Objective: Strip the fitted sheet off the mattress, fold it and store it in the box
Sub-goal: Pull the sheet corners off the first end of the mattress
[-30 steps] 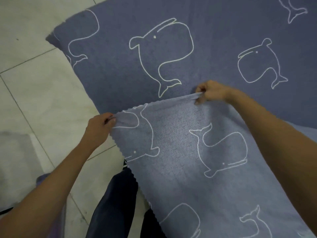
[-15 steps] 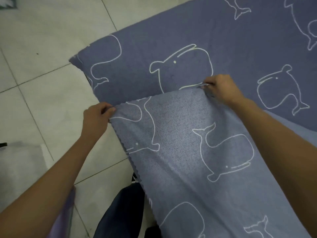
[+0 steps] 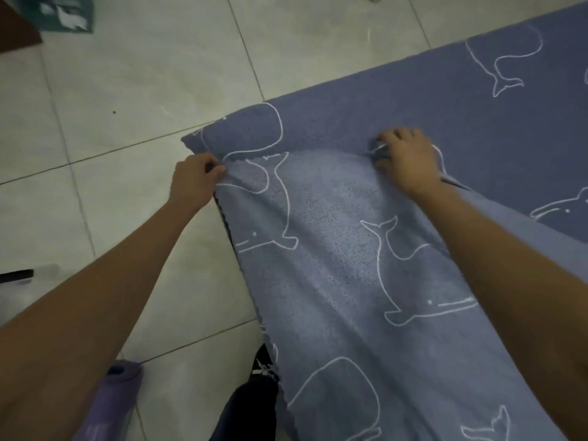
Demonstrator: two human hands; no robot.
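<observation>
A blue-grey sheet (image 3: 343, 259) printed with white whale outlines lies spread on the tiled floor, its near half folded over toward its far edge. My left hand (image 3: 194, 179) pinches the folded layer's left corner, close to the lower layer's far-left corner (image 3: 203, 138). My right hand (image 3: 407, 160) grips the same folded edge further right and holds it down on the lower layer. The folded half shows its paler underside. No box or mattress is in view.
Pale floor tiles (image 3: 127, 122) stretch left and behind the sheet. A dark green object (image 3: 60, 14) sits at the top left corner. A black item (image 3: 16, 276) pokes in at the left edge. My dark trouser leg (image 3: 251, 405) is below.
Both hands have carried the folded edge farther away, from the middle of the sheet to near its far-left corner. The edge now lies low on the lower layer.
</observation>
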